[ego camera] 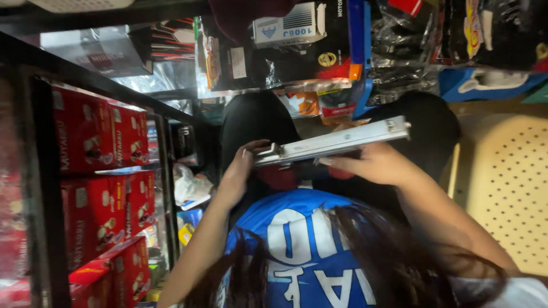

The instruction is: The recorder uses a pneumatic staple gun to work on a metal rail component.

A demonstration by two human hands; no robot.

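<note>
My left hand (242,165) grips one end of a long flat metal piece (337,141), and my right hand (374,164) holds it from beneath, above my lap. Red boxes (100,171) fill the shelf (45,188) to my left.

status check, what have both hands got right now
Left hand grips near end of flat white metal bracket. Right hand supports it from below. Bracket held level over lap, red boxes shelved left, nothing blocking.
</note>
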